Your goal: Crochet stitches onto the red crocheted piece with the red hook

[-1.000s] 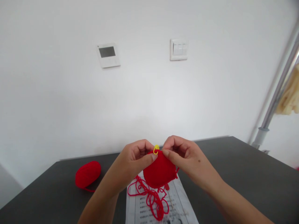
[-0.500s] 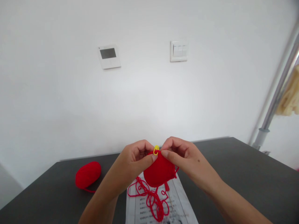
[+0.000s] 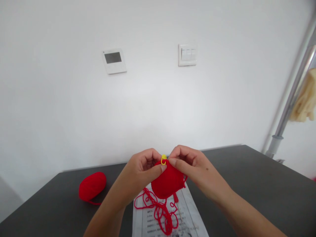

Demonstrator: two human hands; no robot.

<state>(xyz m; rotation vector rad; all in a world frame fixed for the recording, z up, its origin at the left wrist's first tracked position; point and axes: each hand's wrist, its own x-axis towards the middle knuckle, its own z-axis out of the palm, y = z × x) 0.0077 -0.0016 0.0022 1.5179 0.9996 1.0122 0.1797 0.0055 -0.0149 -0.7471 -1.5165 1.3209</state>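
A rounded red crochet piece point(image 3: 166, 182) hangs between my two hands, held by its upper edge. My left hand point(image 3: 143, 168) pinches that edge on the left, thumb in front and fingers behind. On the right, my right hand point(image 3: 189, 161) grips the same edge between thumb and curled fingers. A yellow stitch marker point(image 3: 163, 159) is clipped through the top edge between the two thumbs. Below the piece, loose red yarn point(image 3: 164, 214) lies in tangled loops on a printed sheet point(image 3: 144, 227).
A red ball of yarn point(image 3: 92, 186) rests on the dark table point(image 3: 259, 184) left of my arm. Part of a thin tool with a red handle point(image 3: 175, 197) lies on the sheet. Behind the table is a white wall with a switch panel point(image 3: 187, 55) and a control panel point(image 3: 115, 61).
Both hands and the red piece keep nearly the same pose. The view has shifted very slightly, and the stitch marker stands a little more upright.
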